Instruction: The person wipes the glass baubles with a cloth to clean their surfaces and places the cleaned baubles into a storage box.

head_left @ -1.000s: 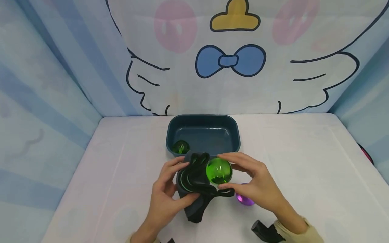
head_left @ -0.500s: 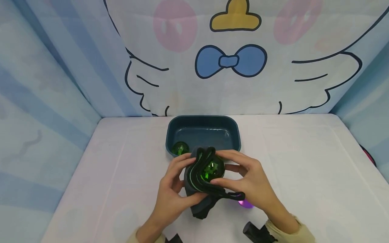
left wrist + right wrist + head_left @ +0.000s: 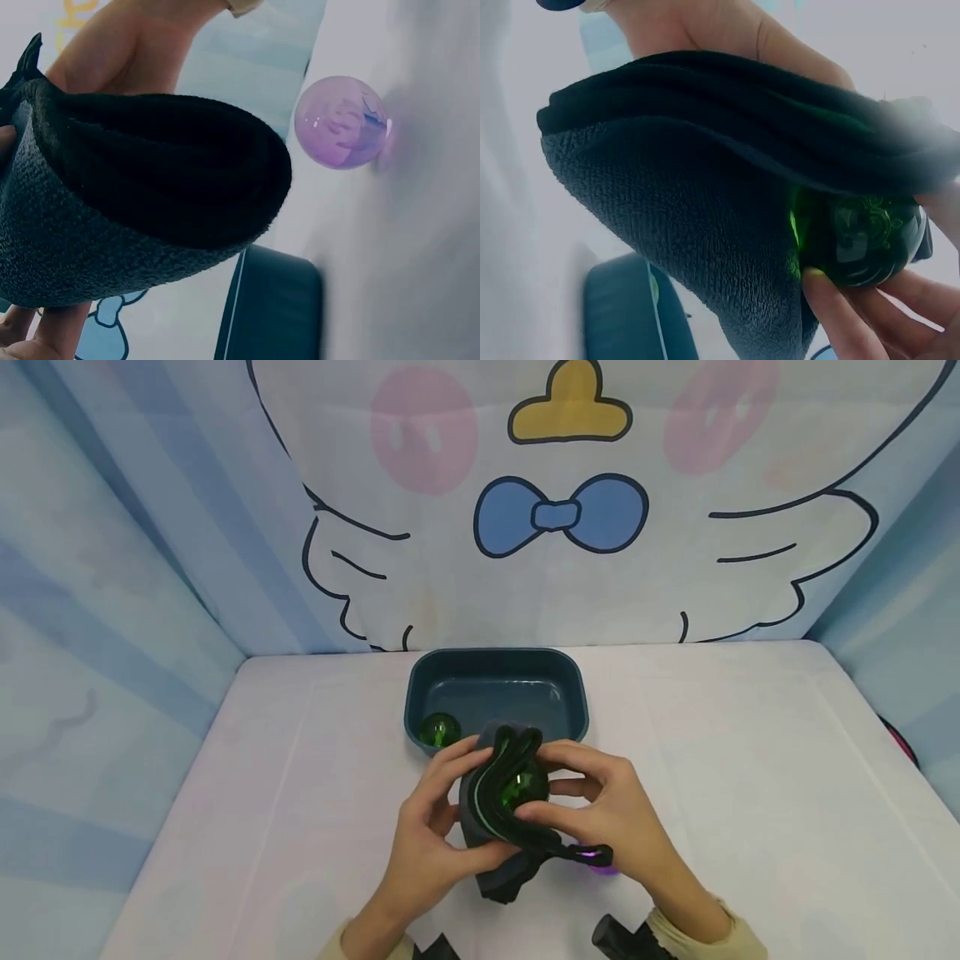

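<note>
Both hands work just above the white table, in front of a dark teal tray [image 3: 570, 689]. My left hand [image 3: 431, 835] grips a dark grey cloth [image 3: 487, 814] [image 3: 127, 202] [image 3: 682, 195], folded around a green glass ball [image 3: 525, 787] [image 3: 866, 236]. The fingers and thumb of my right hand [image 3: 600, 802] are curled round that ball and press it into the cloth. A second green ball [image 3: 437, 730] lies in the tray's near left corner. A purple ball [image 3: 341, 121] [image 3: 600, 862] rests on the table beneath my right hand, mostly hidden in the head view.
A cartoon-printed cloth backdrop [image 3: 555, 510] closes off the back, and pale blue curtains stand on both sides. Bare white table [image 3: 750, 760] spreads left and right of the hands. Dark wrist-camera mounts [image 3: 618, 939] show at the bottom edge.
The right hand has pushed the green ball from beside the cloth into its folds, so the cloth now covers most of it. Both hands shifted slightly toward the tray.
</note>
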Tool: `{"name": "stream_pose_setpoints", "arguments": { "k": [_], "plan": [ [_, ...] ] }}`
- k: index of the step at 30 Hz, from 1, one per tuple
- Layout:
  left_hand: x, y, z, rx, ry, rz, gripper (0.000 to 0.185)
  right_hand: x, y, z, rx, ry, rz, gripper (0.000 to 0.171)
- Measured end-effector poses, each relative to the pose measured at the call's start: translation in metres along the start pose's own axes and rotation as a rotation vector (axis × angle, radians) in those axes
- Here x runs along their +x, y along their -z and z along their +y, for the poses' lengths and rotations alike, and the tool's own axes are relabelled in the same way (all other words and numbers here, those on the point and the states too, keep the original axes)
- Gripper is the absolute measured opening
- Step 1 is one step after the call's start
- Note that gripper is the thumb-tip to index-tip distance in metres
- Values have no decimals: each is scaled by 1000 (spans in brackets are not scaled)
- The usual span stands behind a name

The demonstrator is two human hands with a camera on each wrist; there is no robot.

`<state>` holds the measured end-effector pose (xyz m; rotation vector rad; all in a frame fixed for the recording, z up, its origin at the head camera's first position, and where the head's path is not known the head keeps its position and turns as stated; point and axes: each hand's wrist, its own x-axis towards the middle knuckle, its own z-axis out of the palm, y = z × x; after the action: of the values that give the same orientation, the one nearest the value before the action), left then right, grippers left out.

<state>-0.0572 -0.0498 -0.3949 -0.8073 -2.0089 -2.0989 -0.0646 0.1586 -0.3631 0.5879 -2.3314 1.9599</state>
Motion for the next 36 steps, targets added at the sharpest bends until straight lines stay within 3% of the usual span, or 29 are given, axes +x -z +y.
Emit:
{"name": "stream_pose_setpoints", "arguments": {
  "k": [4, 8, 10, 16, 19, 23, 28, 33, 36],
  "plan": [
    [-1, -2, 2, 26, -21, 40, 73, -3, -3, -5, -38, -11, 25, 45],
    [-1, -3, 6, 25, -24, 92, 71, -3, -1, -9, -67, 8, -28, 46],
    [0, -4, 10, 21, -15, 107, 71, -3, 3, -10, -87, 50, -81, 48],
    [-2, -5, 27, -52, 103, 134, 72, -5, 16, -14, -170, 206, -226, 60],
    [-3, -5, 33, -65, 135, 141, 72, -7, 18, -15, -231, 263, -244, 67],
    [-4, -5, 35, -64, 146, 141, 71, -8, 18, -15, -280, 356, -199, 66],
    [-3, -5, 31, -45, 94, 135, 71, -8, 14, -10, -246, 387, -128, 55],
    [-4, -2, 19, -5, -26, 85, 71, -7, 9, -2, -126, 339, -130, 59],
    [-3, 2, 13, -36, -41, 53, 72, -6, 7, 0, -72, 328, -128, 61]
  ]
}}
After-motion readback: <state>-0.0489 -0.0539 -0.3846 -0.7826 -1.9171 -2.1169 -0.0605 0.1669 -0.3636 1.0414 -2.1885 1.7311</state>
